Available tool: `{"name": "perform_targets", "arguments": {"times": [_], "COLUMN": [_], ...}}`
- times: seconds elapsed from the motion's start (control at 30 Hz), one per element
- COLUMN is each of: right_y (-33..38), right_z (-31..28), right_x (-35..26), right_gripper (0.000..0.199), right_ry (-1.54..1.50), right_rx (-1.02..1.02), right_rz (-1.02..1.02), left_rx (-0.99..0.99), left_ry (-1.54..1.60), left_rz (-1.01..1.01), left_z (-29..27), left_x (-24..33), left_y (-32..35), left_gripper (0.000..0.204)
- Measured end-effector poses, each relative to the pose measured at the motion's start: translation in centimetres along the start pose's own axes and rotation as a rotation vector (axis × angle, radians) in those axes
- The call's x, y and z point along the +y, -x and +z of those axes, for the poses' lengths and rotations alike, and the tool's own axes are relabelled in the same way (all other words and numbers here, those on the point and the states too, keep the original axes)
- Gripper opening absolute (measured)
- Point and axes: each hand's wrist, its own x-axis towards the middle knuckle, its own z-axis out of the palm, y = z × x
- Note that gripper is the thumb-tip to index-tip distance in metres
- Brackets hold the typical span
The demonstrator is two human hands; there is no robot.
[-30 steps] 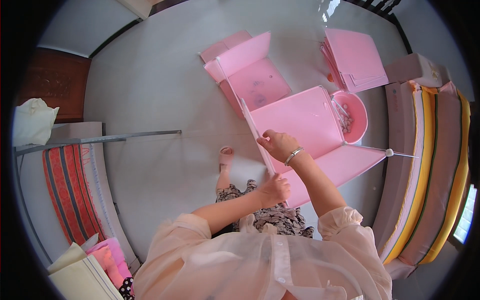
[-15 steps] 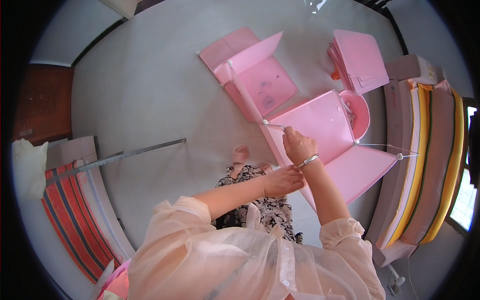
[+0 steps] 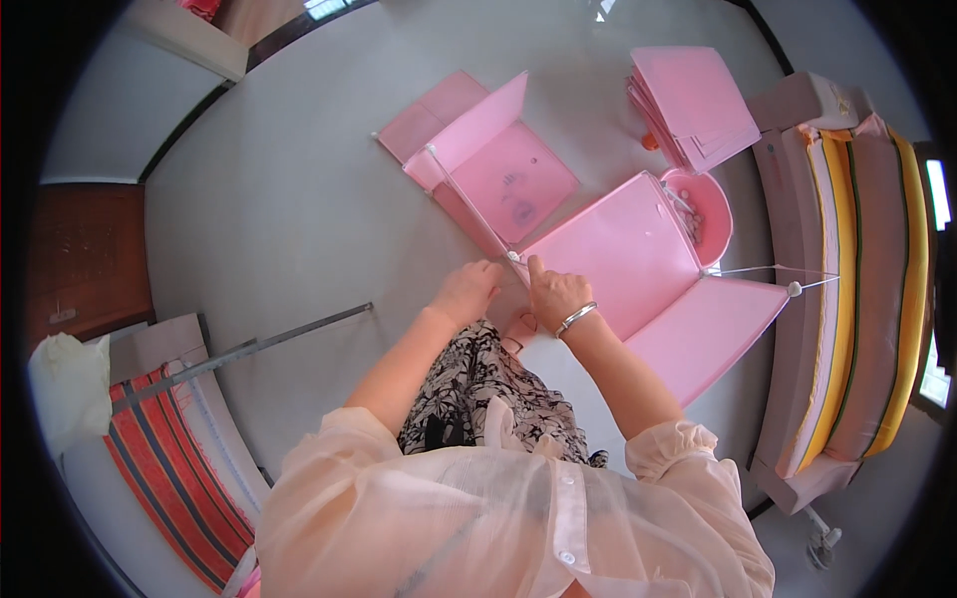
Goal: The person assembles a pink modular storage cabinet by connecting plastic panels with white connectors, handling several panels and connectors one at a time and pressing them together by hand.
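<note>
My right hand (image 3: 560, 299), with a silver bangle at the wrist, closes on the near left corner of a pink panel (image 3: 620, 249), one finger pointing up beside a white corner connector (image 3: 513, 256). Just left of that connector, my left hand (image 3: 469, 291) has its fingers bent together; what they hold, if anything, is hidden. A second pink panel (image 3: 706, 334) slants off to the right, with thin metal rods meeting at another white connector (image 3: 795, 289). Beyond my left hand stands an open box-like unit of pink panels (image 3: 528, 184), joined near the same corner.
A pink tub (image 3: 725, 224) of small white pieces stands behind the panel. Stacked pink sheets (image 3: 693, 105) lie farther back. At right is a sofa with a striped cover (image 3: 857, 299); at left, a red striped seat (image 3: 169, 468) and a metal bar (image 3: 269, 344).
My left hand has left my right wrist and moved left and up beside the connector. My right hand has shifted left to the panel's corner; the rod it held is no longer distinct.
</note>
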Motion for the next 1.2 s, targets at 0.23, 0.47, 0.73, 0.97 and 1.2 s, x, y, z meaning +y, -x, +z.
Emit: {"name": "perform_targets", "arguments": {"times": [0.23, 0.47, 0.73, 0.97, 1.2], "right_y": [-3.9, -7.6, -6.7, -4.7, -3.7], "right_z": [-3.7, -2.7, -5.5, -5.4, -4.4], "right_x": [-1.8, -1.6, 1.2, 2.8, 2.7], "right_gripper": [0.024, 0.015, 0.004, 0.008, 0.009], "right_ry": [0.045, 0.043, 0.074, 0.019, 0.041], "right_rx": [-0.301, -0.594, -0.579, -0.474, -0.487], "right_rz": [0.093, 0.214, 0.089, 0.058, 0.075], "left_rx": [0.057, -0.233, -0.270, -0.548, -0.446], "left_ry": [0.019, -0.279, -0.469, -0.339, -0.544], "left_rz": [0.109, -0.004, 0.345, 0.471, 0.558], "left_z": [2.8, 7.1, 13.9, 14.7, 16.7], "left_x": [-4.2, -9.2, -12.5, -13.2, -12.2], "left_y": [-5.7, -10.9, -16.2, -17.6, -18.0], "left_gripper": [0.019, 0.024, 0.034, 0.032, 0.026]}}
